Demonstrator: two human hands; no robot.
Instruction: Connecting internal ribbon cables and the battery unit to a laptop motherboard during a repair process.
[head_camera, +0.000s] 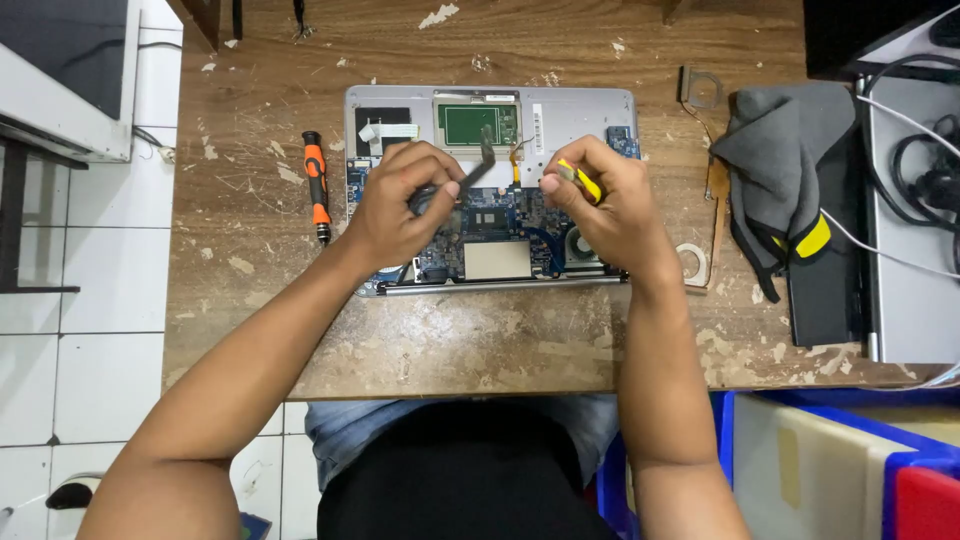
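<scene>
Silver-cased and lying open on its back, the laptop with its bottom cover removed (490, 190) sits in the middle of the scuffed brown wooden bench (480, 340), its blue circuit board, small round fan and green trackpad board all exposed. Both of the person's hands work over its centre. The left hand (405, 205) is curled closed around the dark handle of a slim grey tool (478, 165), whose shaft slants up and to the right above the board; thumb and forefinger pinch it near the front. The right hand (610, 205) is likewise closed, fingers wrapped around a small yellow-handled tool (580, 180), its tip pointing left toward the other hand; whether that tip touches the board I cannot tell. The two tools come near each other just above the dark processor area. Just left of the laptop lies an orange-and-black screwdriver (317, 190), untouched, parallel to the case edge. To the right rest a thin copper-coloured heat pipe bracket (712, 200) and a crumpled grey cloth with a yellow patch (785, 170), well apart from the hands. Blue plastic bins (830, 430) stand at the lower right.
</scene>
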